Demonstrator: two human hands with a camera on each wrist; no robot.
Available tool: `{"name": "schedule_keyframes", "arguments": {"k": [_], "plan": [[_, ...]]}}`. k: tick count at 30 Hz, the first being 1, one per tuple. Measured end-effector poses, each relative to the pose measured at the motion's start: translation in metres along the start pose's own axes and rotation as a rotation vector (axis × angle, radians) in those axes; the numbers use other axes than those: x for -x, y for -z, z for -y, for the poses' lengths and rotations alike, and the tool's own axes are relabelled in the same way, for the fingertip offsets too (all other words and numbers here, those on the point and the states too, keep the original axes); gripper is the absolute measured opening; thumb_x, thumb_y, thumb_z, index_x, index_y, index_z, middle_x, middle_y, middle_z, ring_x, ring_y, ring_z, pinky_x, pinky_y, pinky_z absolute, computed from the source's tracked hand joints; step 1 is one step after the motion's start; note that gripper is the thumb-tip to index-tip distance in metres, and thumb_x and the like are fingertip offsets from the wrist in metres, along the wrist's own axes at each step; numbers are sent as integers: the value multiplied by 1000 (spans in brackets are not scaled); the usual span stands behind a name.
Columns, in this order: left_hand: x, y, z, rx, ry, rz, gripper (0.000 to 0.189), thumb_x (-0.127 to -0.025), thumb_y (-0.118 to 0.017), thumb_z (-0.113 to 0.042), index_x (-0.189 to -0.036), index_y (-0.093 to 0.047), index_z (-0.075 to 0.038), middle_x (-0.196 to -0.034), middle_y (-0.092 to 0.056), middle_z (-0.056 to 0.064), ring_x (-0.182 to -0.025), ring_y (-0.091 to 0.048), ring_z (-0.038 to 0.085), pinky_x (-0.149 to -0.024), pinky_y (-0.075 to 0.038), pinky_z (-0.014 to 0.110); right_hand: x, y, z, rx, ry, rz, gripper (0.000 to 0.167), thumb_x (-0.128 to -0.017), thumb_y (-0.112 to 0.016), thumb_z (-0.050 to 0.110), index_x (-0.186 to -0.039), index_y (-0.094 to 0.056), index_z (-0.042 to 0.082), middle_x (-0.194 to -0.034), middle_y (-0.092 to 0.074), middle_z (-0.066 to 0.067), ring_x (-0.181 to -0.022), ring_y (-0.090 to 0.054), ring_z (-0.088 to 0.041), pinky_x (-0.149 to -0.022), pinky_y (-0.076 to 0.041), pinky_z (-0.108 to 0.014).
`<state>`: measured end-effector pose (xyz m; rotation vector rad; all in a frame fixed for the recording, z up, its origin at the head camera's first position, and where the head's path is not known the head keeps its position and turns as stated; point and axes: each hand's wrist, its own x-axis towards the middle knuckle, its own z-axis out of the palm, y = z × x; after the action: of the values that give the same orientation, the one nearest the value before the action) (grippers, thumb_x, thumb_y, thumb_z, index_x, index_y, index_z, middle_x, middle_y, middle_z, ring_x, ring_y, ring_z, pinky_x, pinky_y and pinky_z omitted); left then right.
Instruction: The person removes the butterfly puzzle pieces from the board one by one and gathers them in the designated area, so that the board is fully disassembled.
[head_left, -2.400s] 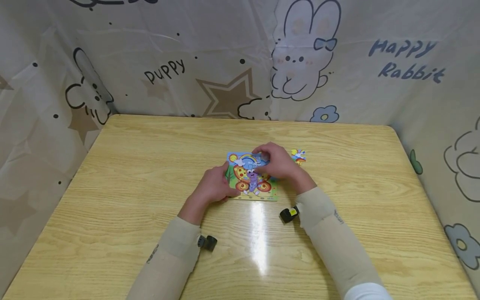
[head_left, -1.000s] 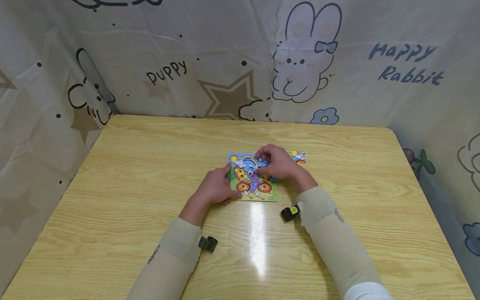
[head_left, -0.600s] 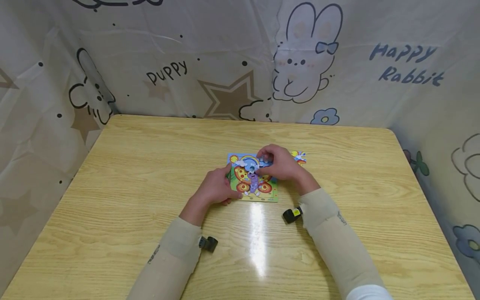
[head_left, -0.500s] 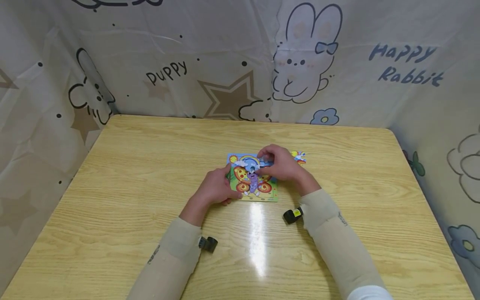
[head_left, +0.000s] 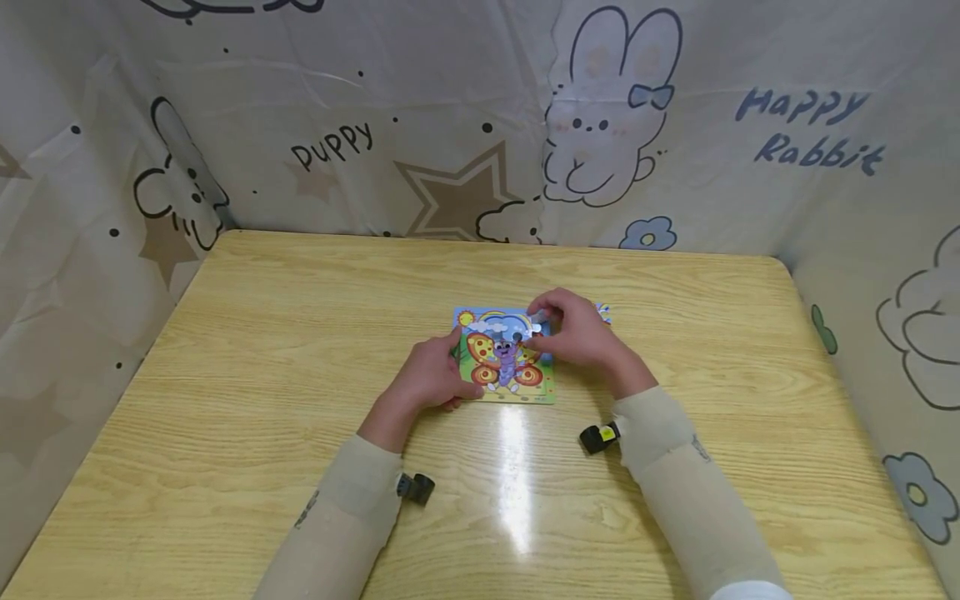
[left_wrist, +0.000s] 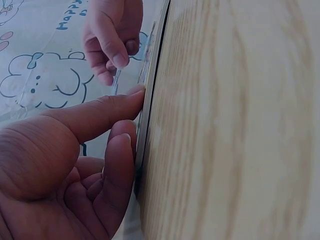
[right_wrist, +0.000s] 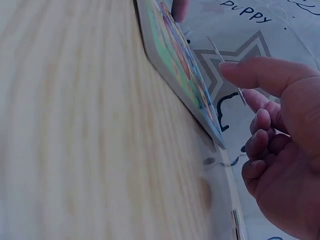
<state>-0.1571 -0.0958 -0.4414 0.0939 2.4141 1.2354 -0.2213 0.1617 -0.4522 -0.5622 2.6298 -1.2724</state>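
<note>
A butterfly jigsaw puzzle (head_left: 507, 372) lies flat in its tray board on the table. My left hand (head_left: 429, 371) holds the board's left side, with the thumb on the near left corner. Above the puzzle's upper right part, my right hand (head_left: 576, 335) pinches a jigsaw piece (head_left: 536, 328) between thumb and index finger. Seen edge-on in the right wrist view, the piece (right_wrist: 216, 49) is thin and tilted, apart from the board (right_wrist: 172, 65). Its printed face is mostly hidden by my fingers.
More jigsaw pieces (head_left: 604, 312) lie on the wooden table (head_left: 300, 333) just beyond my right hand, partly covered by it. A printed cloth (head_left: 337, 92) hangs behind the table and along its sides. A small black camera sits at each wrist.
My right hand has moved right with the pinched jigsaw piece, uncovering more of the puzzle's upper part and covering more of the loose pieces. The left hand has stayed at the board's left side.
</note>
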Motion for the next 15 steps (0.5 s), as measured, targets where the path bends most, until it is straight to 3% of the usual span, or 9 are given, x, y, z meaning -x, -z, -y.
{"name": "schedule_keyframes", "arguments": {"k": [15], "plan": [[-1,0,2,-10,-5,2,109,-76,-90,-14,-159,-20,-3,-62,-61,10,-44,-60,21,-47,-49,31,16,15,-11,-12,-29,-41,43,-78,-86,12,-115,-66,7,-110,-58,-6,-103,-50,-25,-94,-42,-41]]}}
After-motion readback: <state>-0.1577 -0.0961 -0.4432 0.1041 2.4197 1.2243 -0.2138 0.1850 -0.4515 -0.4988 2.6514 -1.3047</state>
